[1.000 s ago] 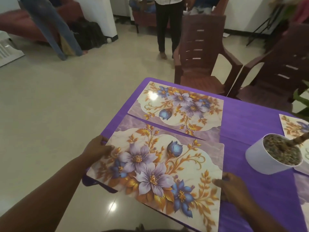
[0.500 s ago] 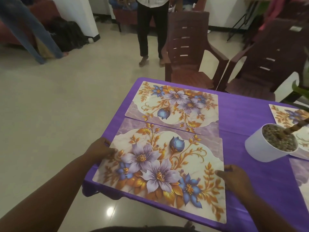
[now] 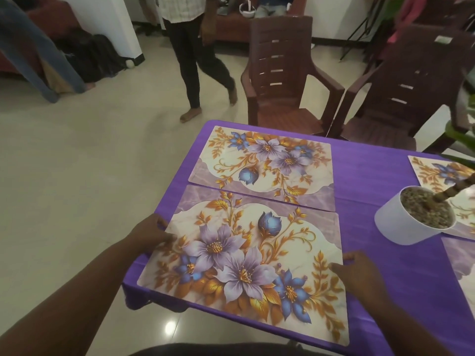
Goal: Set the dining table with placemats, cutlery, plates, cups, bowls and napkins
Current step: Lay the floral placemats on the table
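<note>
A floral placemat lies on the purple table at its near left corner. My left hand pinches the mat's left edge, thumb on top. My right hand grips its right edge, thumb over the rim. A second matching placemat lies flat just beyond it, their long edges almost touching. More placemats show at the right: one behind the plant pot and one cut off by the frame.
A white pot filled with pebbles and a plant stem stands right of the mats. Two brown plastic chairs stand at the table's far side. A person walks on the tiled floor beyond.
The near placemat has slid further onto the table and now lies squarer against the far one. Both hands stayed on its edges. The person in the background has stepped away.
</note>
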